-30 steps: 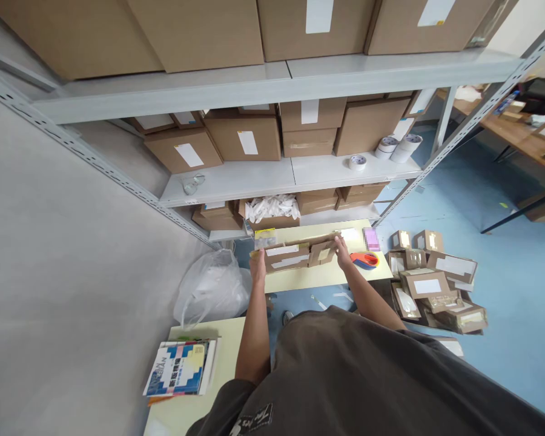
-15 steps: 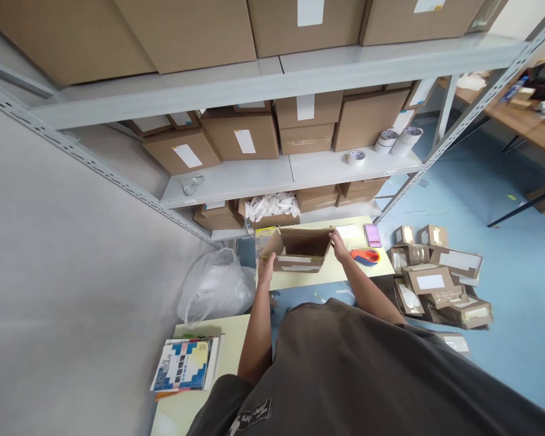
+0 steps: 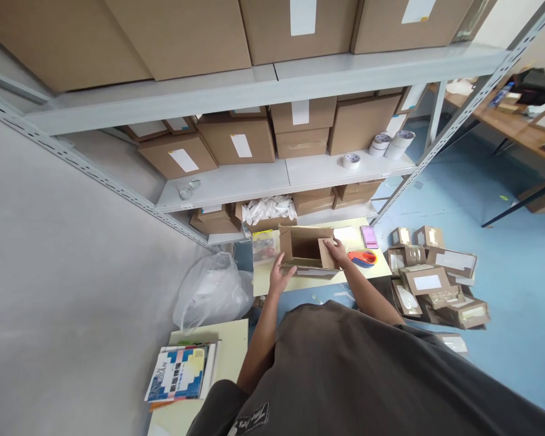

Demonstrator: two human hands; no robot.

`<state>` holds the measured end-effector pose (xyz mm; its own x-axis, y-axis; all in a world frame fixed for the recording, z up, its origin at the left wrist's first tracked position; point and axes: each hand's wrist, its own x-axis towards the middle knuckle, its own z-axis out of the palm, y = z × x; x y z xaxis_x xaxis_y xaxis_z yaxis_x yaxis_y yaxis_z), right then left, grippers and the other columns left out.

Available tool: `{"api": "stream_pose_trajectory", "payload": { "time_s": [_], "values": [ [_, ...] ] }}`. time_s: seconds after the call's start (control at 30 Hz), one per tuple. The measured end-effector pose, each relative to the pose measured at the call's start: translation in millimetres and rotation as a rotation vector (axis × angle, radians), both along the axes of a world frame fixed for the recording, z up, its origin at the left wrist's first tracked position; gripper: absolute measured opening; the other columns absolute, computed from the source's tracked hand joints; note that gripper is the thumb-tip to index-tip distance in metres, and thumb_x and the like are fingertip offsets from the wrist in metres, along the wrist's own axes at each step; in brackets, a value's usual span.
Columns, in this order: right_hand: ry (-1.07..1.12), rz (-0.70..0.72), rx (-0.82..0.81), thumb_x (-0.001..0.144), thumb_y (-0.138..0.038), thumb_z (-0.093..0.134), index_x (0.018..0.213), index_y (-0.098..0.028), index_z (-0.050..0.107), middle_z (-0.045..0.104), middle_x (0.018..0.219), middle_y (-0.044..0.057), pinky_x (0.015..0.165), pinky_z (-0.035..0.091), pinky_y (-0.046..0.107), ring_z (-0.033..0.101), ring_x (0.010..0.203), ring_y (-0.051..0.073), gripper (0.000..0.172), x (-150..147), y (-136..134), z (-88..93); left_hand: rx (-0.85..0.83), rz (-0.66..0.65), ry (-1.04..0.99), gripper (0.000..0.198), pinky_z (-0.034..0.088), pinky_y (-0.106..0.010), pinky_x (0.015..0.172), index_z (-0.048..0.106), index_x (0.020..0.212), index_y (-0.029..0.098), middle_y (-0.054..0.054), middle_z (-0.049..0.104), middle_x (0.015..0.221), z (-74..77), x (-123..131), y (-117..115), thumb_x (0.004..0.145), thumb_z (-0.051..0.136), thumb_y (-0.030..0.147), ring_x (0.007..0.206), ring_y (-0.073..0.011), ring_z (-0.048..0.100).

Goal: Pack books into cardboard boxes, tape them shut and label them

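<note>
An open cardboard box sits on the pale yellow table in front of me, its flaps up and its inside dark. My left hand is at its near left corner, thumb and fingers spread apart against the cardboard. On the right side, my right hand has hold of the right flap, which leans inward over the opening. An orange and blue tape dispenser lies just right of that hand. Behind it is a purple pad or card. What lies inside the box cannot be made out.
Metal shelving with cardboard boxes and white tape rolls rises behind the table. Small taped parcels are piled on the floor at right. At left are a clear plastic bag and a stack of books.
The right flap has been folded inward under my right hand. My left hand has shifted right and its fingers have spread at the near corner. The camera view has moved slightly.
</note>
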<state>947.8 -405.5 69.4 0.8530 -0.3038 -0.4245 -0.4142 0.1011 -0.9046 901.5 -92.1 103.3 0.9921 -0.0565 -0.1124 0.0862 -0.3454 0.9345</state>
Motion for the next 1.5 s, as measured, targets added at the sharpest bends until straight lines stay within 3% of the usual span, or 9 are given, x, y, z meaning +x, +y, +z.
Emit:
{"api": "stream_pose_trajectory", "payload": {
  "time_s": [0.2, 0.37, 0.57, 0.67, 0.9, 1.07, 1.23, 1.37, 1.5],
  "values": [
    [0.073, -0.023, 0.113, 0.079, -0.069, 0.078, 0.129, -0.022, 0.073, 0.076, 0.131, 0.014, 0.089, 0.061, 0.041, 0.073, 0.113, 0.031, 0.068, -11.7, -9.6, 8.6, -0.037, 0.098, 0.044, 0.045, 0.054, -0.042, 0.11, 0.071, 0.128, 0.023, -0.014, 0.074, 0.136, -8.4, 8.9, 3.5, 0.096, 0.073, 0.054, 0.129, -0.029, 0.069],
    [-0.064, 0.055, 0.141, 0.082, -0.068, 0.076, 0.138, -0.034, 0.071, 0.072, 0.144, 0.008, 0.1, 0.058, 0.045, 0.066, 0.132, 0.032, 0.065, -47.0, -17.3, 13.8, 0.148, 0.171, 0.01, 0.032, 0.055, -0.039, 0.102, 0.071, 0.107, 0.023, -0.01, 0.079, 0.108, -10.5, 10.6, -4.1, 0.097, 0.066, 0.054, 0.109, -0.0285, 0.074],
    [-0.189, 0.192, 0.194, 0.079, -0.068, 0.08, 0.138, -0.038, 0.073, 0.054, 0.166, 0.005, 0.116, 0.049, 0.05, 0.051, 0.15, 0.033, 0.066, -80.8, -16.9, 11.8, 0.288, 0.279, -0.068, 0.036, 0.053, -0.042, 0.106, 0.066, 0.12, 0.022, -0.018, 0.069, 0.129, -10.2, 13.7, -13.0, 0.095, 0.07, 0.047, 0.122, -0.0328, 0.067],
    [-0.214, 0.178, 0.135, 0.069, -0.057, 0.093, 0.145, -0.037, 0.068, 0.051, 0.168, 0.007, 0.124, 0.042, 0.053, 0.048, 0.152, 0.034, 0.083, -78.7, -9.5, 9.6, 0.299, 0.257, -0.04, 0.041, 0.052, -0.044, 0.108, 0.063, 0.129, 0.022, -0.019, 0.067, 0.134, -10.0, 15.6, -10.6, 0.096, 0.069, 0.045, 0.126, -0.0349, 0.066],
    [-0.136, 0.072, 0.078, 0.059, -0.047, 0.1, 0.156, -0.037, 0.057, 0.053, 0.164, 0.014, 0.12, 0.046, 0.062, 0.052, 0.149, 0.041, 0.107, -71.6, -0.6, -1.9, 0.289, 0.145, -0.094, 0.11, 0.042, -0.045, 0.122, 0.024, 0.172, 0.026, -0.019, 0.03, 0.176, 13.6, 65.8, 0.2, 0.081, 0.086, 0.036, 0.162, -0.0373, 0.034],
    [-0.059, 0.048, 0.065, 0.056, -0.05, 0.102, 0.146, -0.03, 0.067, 0.063, 0.154, 0.018, 0.119, 0.047, 0.061, 0.055, 0.146, 0.044, 0.099, -71.5, -8.6, -5.5, 0.322, -0.124, -0.242, 0.066, 0.038, -0.045, 0.126, 0.061, 0.15, 0.03, -0.011, 0.029, 0.179, 38.6, 119.6, -2.5, 0.087, 0.08, 0.029, 0.158, -0.0346, 0.041],
    [0.1, -0.059, 0.042, 0.065, -0.057, 0.095, 0.13, -0.023, 0.075, 0.078, 0.128, 0.017, 0.107, 0.057, 0.057, 0.067, 0.13, 0.044, 0.076, -67.9, -10.1, -3.6, 0.295, -0.274, -0.157, 0.02, 0.042, -0.044, 0.124, 0.082, 0.109, 0.025, -0.012, 0.053, 0.164, 15.0, 109.2, 1.4, 0.094, 0.075, 0.038, 0.149, -0.0334, 0.053],
    [0.11, -0.119, -0.021, 0.071, -0.065, 0.085, 0.111, -0.021, 0.079, 0.08, 0.12, 0.016, 0.101, 0.059, 0.051, 0.07, 0.122, 0.043, 0.059, -61.3, 3.1, -5.9, 0.235, -0.181, -0.103, 0.028, 0.043, -0.044, 0.123, 0.079, 0.123, 0.025, -0.013, 0.067, 0.146, -11.4, 83.8, -4.2, 0.101, 0.063, 0.031, 0.146, -0.0286, 0.055],
    [0.118, -0.158, -0.103, 0.076, -0.066, 0.077, 0.11, -0.021, 0.076, 0.079, 0.12, 0.015, 0.101, 0.057, 0.047, 0.069, 0.121, 0.041, 0.056, -50.1, 10.8, -10.9, 0.227, -0.043, -0.106, 0.029, 0.046, -0.043, 0.12, 0.078, 0.124, 0.025, -0.013, 0.069, 0.141, -19.4, 72.9, -21.1, 0.104, 0.058, 0.029, 0.14, -0.0279, 0.059]
  ]
}}
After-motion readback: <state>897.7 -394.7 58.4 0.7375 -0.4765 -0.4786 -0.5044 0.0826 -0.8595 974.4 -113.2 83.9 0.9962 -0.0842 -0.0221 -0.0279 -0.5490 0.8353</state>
